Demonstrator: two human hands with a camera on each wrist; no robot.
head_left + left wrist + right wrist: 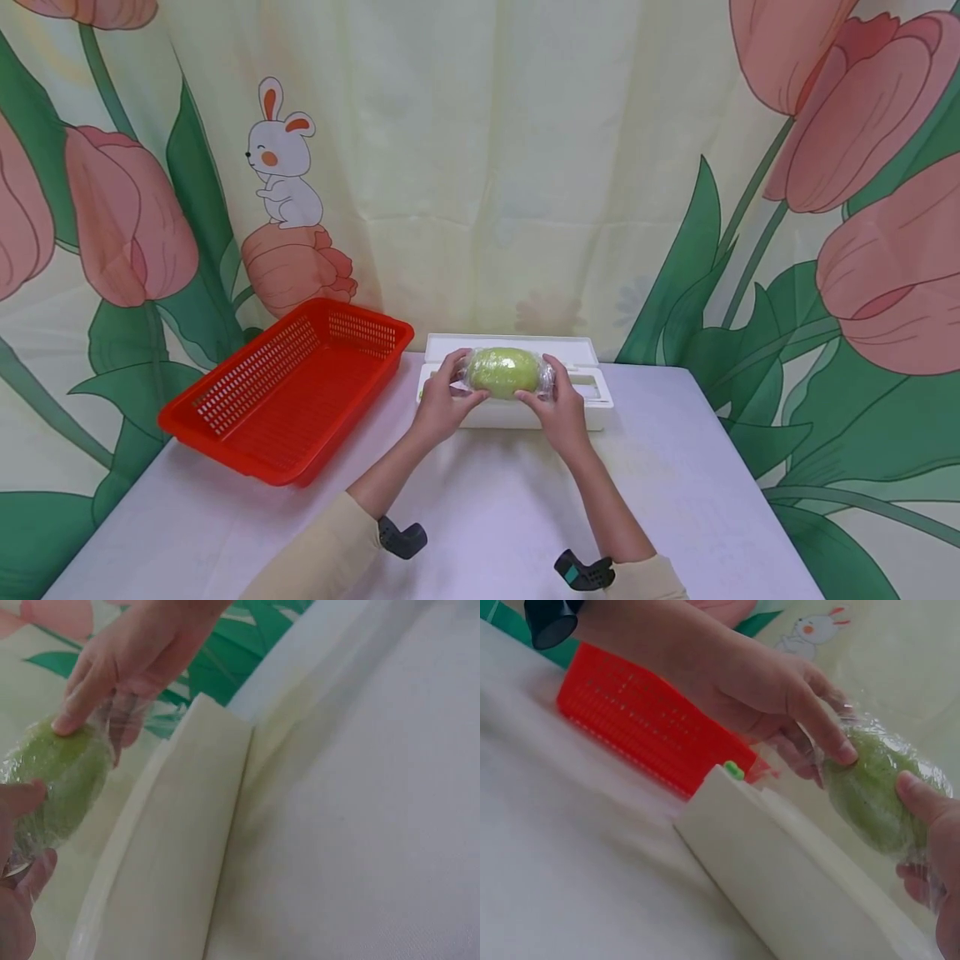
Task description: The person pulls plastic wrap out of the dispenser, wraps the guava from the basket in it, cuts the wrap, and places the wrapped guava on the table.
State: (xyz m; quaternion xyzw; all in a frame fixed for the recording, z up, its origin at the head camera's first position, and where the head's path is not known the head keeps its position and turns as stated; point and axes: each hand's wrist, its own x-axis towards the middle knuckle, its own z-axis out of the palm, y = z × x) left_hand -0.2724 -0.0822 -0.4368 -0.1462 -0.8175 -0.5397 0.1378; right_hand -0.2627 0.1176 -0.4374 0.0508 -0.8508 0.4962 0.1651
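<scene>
Hands (442,404) between red basket (288,387), dispenser (592,392)

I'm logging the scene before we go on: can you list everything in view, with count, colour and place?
wrapped green item: one, green under clear film, held above the white box between both hands
white box: one, white, long, at the far middle of the table, a small green tab at its end
basket: one, red, slotted, on the table's far left
table: one, white cloth top, in the foreground
curtain: one, pale yellow with pink tulips, green leaves and a white rabbit, behind the table
wrist cameras: two, dark, one on each forearm
left hand: one, grips the item's left end
right hand: one, grips its right end
</scene>
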